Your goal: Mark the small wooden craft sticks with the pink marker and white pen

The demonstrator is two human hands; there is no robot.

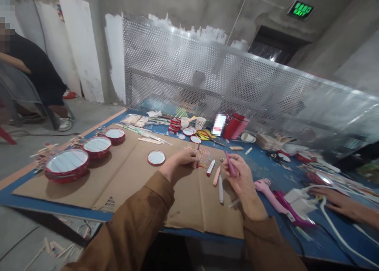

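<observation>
My right hand (240, 175) holds a slim pink stick-shaped piece (230, 163) upright over the brown cardboard sheet (133, 176). My left hand (182, 159) rests on the cardboard with its fingertips pinching something small and thin beside a heap of small coloured rubber bands (204, 157). Between my hands lie a white stick (210, 167), a peach one (216, 176) and another white one (220, 189). A small round red-rimmed mirror (156, 157) lies just left of my left hand.
Three larger red-rimmed round mirrors (67, 164) sit in a row at the cardboard's left. Pink glue guns (276, 198) and a white power strip (299, 200) lie to the right, near another person's hand (334, 200). A perforated metal screen (237, 85) backs the blue table; a person sits far left.
</observation>
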